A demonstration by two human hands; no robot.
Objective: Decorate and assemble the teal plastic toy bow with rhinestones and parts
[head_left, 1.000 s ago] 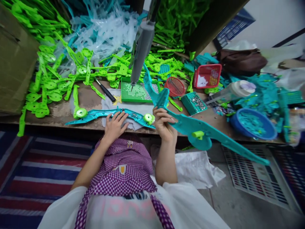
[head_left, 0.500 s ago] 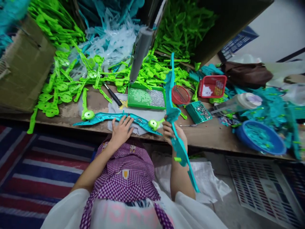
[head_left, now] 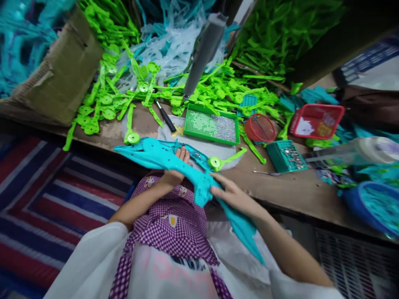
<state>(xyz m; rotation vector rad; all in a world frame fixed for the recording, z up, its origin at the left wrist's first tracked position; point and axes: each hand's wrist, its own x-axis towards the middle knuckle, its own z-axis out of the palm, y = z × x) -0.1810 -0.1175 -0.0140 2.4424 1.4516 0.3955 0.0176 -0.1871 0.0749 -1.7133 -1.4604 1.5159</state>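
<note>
A long teal plastic shell [head_left: 162, 160] lies slanted over a second teal assembly [head_left: 199, 157] with green wheels that rests on a white cloth at the bench's front edge. My right hand [head_left: 232, 195] grips the shell near its middle, fingers wrapped on it. My left hand [head_left: 176, 170] rests under and against the shell, fingers bent on the assembly beneath; its grip is partly hidden. A grey electric screwdriver [head_left: 204, 54] hangs above the bench.
A green tray of screws [head_left: 212, 126], a red round basket [head_left: 259, 128], a red square basket [head_left: 316, 120], a teal parts box [head_left: 286, 155] and a blue bowl [head_left: 370, 205] sit on the wooden bench [head_left: 299, 191]. Green plastic parts pile behind; a cardboard box [head_left: 59, 70] stands left.
My right hand swung the teal shell from upright at the right down and left, laying it across the assembly. My left hand stayed on the assembly. The camera tilted and shifted.
</note>
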